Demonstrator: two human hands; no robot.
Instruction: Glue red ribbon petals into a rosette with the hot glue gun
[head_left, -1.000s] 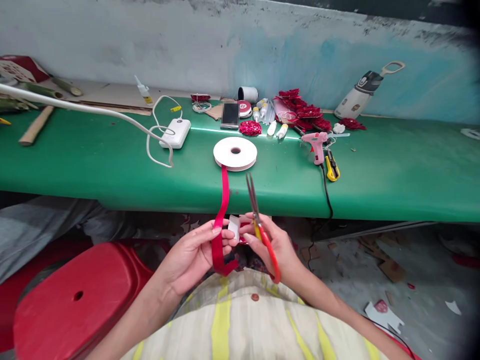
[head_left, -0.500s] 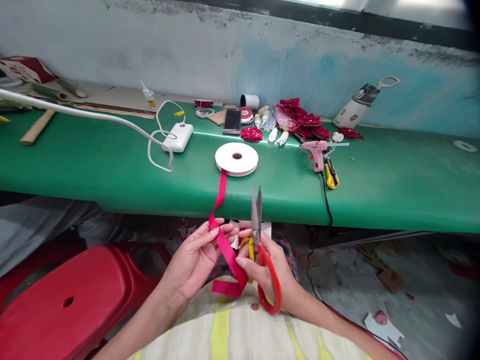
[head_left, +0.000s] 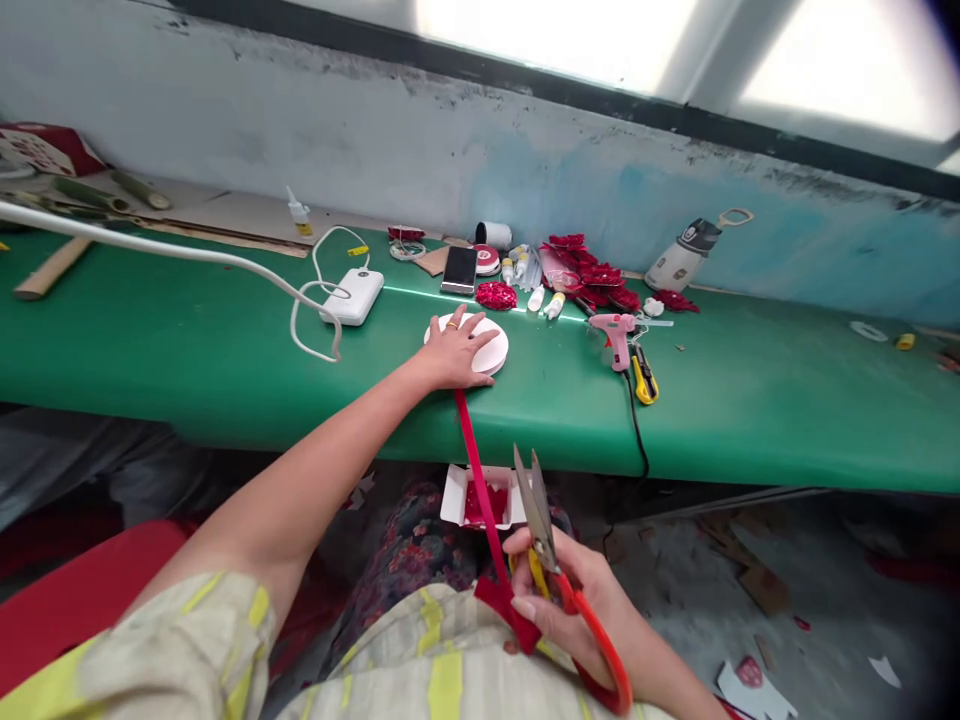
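My left hand (head_left: 454, 357) lies on top of the white ribbon spool (head_left: 493, 352), its fingers spread over the disc. A red ribbon (head_left: 475, 455) runs taut from the spool over the table edge to my right hand (head_left: 581, 605). That hand holds scissors (head_left: 538, 510) with one red and one yellow handle, and pinches the ribbon near its loose end. The blades point up and away from me, slightly parted, to the right of the ribbon. Beneath the ribbon, a small white box (head_left: 453, 496) with red pieces in it sits at my lap.
On the green table (head_left: 720, 400) lie a pink glue gun (head_left: 616, 338), a yellow cutter (head_left: 644, 376), a phone (head_left: 458, 270) and a white power bank (head_left: 355, 296) with a cable. Red flowers (head_left: 596, 272), glue bottles and a tumbler (head_left: 681, 256) stand toward the wall.
My left hand has let go of the ribbon and reached forward onto the spool. My right hand has come lower and to the right with scissors and ribbon, and the ribbon is now straight.
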